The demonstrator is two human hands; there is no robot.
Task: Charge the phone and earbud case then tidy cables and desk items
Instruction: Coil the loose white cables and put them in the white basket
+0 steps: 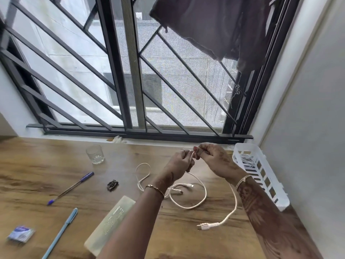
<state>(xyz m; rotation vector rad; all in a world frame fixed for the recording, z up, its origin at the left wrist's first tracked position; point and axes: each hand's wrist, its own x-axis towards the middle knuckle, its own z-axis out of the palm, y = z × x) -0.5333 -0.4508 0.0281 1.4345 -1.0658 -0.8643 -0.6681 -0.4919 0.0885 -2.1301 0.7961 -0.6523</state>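
Wood-grain desk [37, 165] runs under a barred window. Near its front edge lie a frosted oblong box [110, 219], partly hidden by the left forearm, and a pale blue pen [62, 231] cut off by the frame. White braided cable [186, 207] loops across the middle, its USB plug [202, 226] nearer. Beyond, the left hand [179, 165] and right hand [216, 157] both pinch a raised strand of it. At the right edge, a slotted white plastic basket [261, 161] holds cord that is hard to make out.
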